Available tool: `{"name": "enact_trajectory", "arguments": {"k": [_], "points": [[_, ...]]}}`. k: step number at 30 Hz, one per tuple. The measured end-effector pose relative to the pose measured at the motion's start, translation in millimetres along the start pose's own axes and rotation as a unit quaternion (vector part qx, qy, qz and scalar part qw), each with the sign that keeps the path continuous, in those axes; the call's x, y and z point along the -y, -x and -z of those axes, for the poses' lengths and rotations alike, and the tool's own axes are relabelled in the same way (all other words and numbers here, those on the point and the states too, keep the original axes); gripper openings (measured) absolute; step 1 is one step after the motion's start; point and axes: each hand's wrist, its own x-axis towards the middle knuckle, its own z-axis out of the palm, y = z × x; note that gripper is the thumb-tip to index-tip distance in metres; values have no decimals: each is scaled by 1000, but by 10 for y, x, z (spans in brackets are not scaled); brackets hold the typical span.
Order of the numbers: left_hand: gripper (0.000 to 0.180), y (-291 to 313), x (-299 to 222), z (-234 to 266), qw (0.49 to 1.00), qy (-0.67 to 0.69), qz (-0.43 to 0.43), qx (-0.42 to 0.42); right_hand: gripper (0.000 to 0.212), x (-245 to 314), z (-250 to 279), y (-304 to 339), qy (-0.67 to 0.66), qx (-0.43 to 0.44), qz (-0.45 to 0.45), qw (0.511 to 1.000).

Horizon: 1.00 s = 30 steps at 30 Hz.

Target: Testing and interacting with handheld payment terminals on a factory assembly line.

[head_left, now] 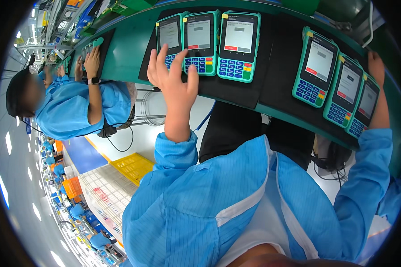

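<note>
Two groups of 3 card payment terminals with green cases, lit screens and blue keypads lie on the bench. My left hand (173, 82) is open, its fingers spread over the lower parts of the far-left terminal (169, 33) and the middle-left terminal (198, 35). Beside them lies another terminal (237, 40). In the right group are a taller-looking terminal (317, 62), a second terminal (345, 86) and the outermost terminal (365, 104). My right hand (377, 71) is at the outer edge of that last terminal; its fingers are mostly hidden.
Black mats (280, 58) lie under the terminals on the green bench (127, 49). A co-worker (75, 104) in blue handles a similar device farther left. A yellow crate (132, 167) stands on the floor to the left. A white cable (369, 26) hangs at the far right.
</note>
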Motion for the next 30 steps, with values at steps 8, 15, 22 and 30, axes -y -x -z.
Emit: {"name": "enact_trajectory", "arguments": {"k": [8, 15, 22, 30], "points": [[33, -23, -70, -44, 999, -45, -25, 13, 47, 25, 12, 14, 6, 4, -13, 1000], [35, -12, -76, -57, 998, -55, -16, 26, 46, 137, 54, 86, -4, 8, -15, 1000], [36, -46, -98, -50, 998, -61, -6, 33, 46, 66, 18, 47, -6, -6, 9, 1000], [36, -40, -77, -48, 997, -67, 4, 38, 46, 125, 52, 71, -5, 5, 0, 1000]]}}
